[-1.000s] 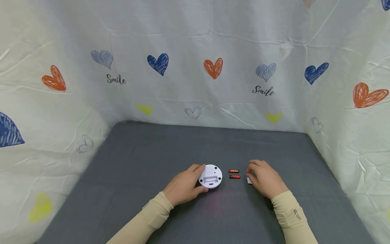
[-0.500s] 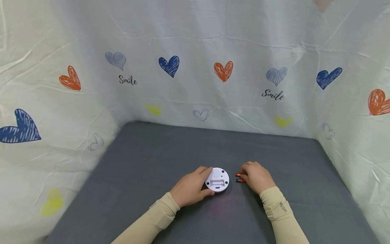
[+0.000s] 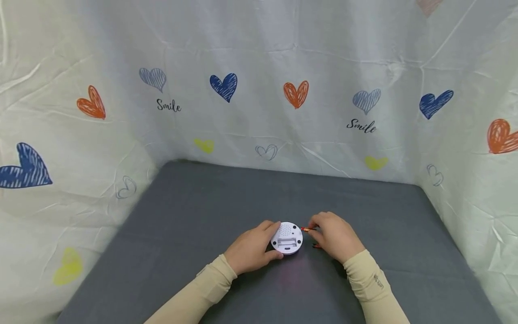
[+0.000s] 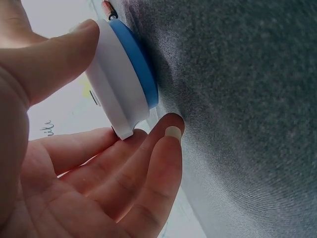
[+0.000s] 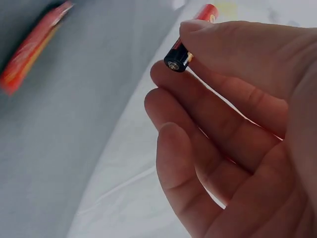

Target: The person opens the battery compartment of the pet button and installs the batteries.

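A round white device [image 3: 286,237] lies with its battery compartment facing up; the two-slot compartment shows no battery inside. Its lower part is blue [image 4: 136,62] in the left wrist view. My left hand [image 3: 252,247] grips the device from the left, thumb on the near edge and fingers on the far edge. Just right of the device, my right hand [image 3: 336,236] pinches a small red and black battery [image 5: 177,55] between thumb and fingers. A second battery [image 3: 317,246] rests on the table below that hand, partly covered by it.
Dark grey cloth covers the table [image 3: 226,193]. A white curtain [image 3: 259,121] printed with hearts and "Smile" closes off the back and both sides.
My right hand has moved left from beside the batteries, picked one up and brought it close to the device's right edge. The left hand keeps its hold; the head view has shifted slightly.
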A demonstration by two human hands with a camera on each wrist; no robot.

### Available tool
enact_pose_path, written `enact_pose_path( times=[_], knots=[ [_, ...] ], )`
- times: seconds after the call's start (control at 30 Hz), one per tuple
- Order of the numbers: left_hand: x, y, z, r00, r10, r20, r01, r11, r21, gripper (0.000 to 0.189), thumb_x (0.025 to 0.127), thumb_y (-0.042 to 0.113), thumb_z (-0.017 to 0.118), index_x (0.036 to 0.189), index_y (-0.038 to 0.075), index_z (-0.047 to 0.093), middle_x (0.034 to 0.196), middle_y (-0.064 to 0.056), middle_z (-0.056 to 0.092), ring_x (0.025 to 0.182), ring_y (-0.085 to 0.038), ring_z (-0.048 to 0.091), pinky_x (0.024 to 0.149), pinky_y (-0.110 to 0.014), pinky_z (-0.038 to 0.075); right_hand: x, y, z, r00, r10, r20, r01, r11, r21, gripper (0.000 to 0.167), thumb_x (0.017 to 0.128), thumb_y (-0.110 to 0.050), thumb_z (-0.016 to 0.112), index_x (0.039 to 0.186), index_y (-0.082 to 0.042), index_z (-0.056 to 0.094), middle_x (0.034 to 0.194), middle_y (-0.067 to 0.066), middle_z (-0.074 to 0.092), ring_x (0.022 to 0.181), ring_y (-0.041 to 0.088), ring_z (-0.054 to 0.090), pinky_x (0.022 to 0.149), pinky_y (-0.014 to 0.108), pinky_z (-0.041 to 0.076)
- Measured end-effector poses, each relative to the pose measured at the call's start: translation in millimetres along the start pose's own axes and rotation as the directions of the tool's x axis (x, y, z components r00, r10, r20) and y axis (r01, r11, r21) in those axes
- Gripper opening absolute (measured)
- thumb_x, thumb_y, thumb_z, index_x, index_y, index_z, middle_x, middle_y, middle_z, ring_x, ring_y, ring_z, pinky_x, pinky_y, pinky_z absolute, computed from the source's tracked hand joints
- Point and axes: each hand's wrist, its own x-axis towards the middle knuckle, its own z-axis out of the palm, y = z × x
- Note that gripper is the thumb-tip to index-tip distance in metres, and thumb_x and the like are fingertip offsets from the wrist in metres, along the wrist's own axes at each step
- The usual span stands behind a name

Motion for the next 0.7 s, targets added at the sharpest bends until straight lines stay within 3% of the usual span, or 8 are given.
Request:
enact_pose_path(
  times=[0.13, 0.37, 0.7],
  knots=[
    [0.0, 0.2, -1.3, 1.000, 0.005, 0.001, -0.005, 1.000, -0.004, 0.083, 0.096, 0.041, 0.084, 0.161, 0.002, 0.049, 0.152, -0.012, 0.061, 0.129, -0.024, 0.070, 0.103, -0.044, 0.059, -0.1, -19, -1, 0.996, -0.090, -0.029, 0.089, 0.996, -0.022, 0.013, 0.090, -0.016, 0.090, 0.093, -0.018, 0.078, 0.089, -0.007, 0.070, 0.085, 0.013, 0.064, 0.072, 0.032, 0.056],
    [-0.1, -0.9, -1.6, 1.000, 0.024, -0.007, -0.024, 1.000, -0.001, 0.083, 0.096, 0.041, 0.083, 0.160, 0.001, 0.049, 0.151, -0.013, 0.062, 0.127, -0.024, 0.070, 0.103, -0.043, 0.059, 0.3, -33, 18, 0.978, -0.201, -0.052, 0.196, 0.976, -0.092, 0.016, 0.088, -0.017, 0.091, 0.087, -0.017, 0.076, 0.084, -0.006, 0.064, 0.080, 0.011, 0.057, 0.066, 0.027, 0.051],
    [-1.8, 0.5, -3.3, 0.999, 0.044, -0.010, -0.044, 0.999, 0.001, 0.081, 0.097, 0.041, 0.083, 0.160, 0.001, 0.050, 0.150, -0.012, 0.062, 0.124, -0.024, 0.071, 0.101, -0.042, 0.060, 0.6, -34, 34, 0.971, -0.225, -0.079, 0.217, 0.972, -0.094, 0.016, 0.087, -0.018, 0.092, 0.088, -0.020, 0.077, 0.085, -0.008, 0.061, 0.081, 0.011, 0.055, 0.066, 0.026, 0.051]
  ],
)
